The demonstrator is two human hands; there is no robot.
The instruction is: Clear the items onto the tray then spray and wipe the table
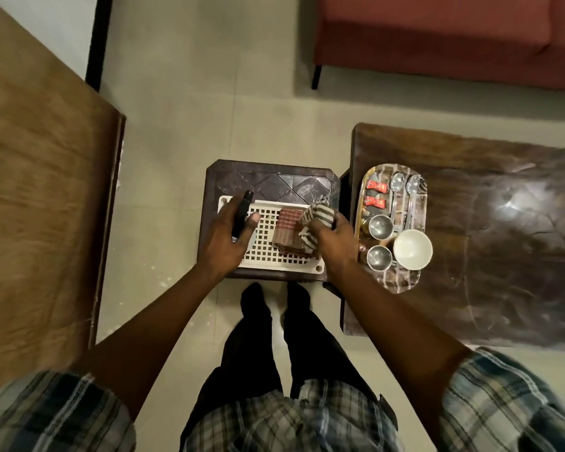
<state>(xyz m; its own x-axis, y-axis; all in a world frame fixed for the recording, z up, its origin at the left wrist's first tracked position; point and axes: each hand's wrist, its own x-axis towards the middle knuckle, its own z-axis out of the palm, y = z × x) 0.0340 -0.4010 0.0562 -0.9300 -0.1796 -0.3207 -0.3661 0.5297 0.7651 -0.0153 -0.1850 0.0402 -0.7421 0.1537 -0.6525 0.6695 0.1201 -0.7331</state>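
Observation:
My left hand (pixel 224 238) grips a slim black spray bottle (pixel 243 213) over the left part of a white perforated basket (pixel 268 252). My right hand (pixel 335 238) grips a striped grey cloth (pixel 317 218) above the basket's right side. A folded reddish checked cloth (pixel 286 231) lies in the basket. On the dark table (pixel 503 243) to the right sits an oval tray (pixel 402 278) holding two spoons (pixel 405 187), two red sachets (pixel 376 193), two steel cups (pixel 380 226) and a white bowl (pixel 412 249).
The basket rests on a dark plastic stool (pixel 274 181) directly before my feet. A brown wooden surface (pixel 36 197) fills the left. A red sofa (pixel 447 34) stands at the far right. Pale floor tiles lie between them.

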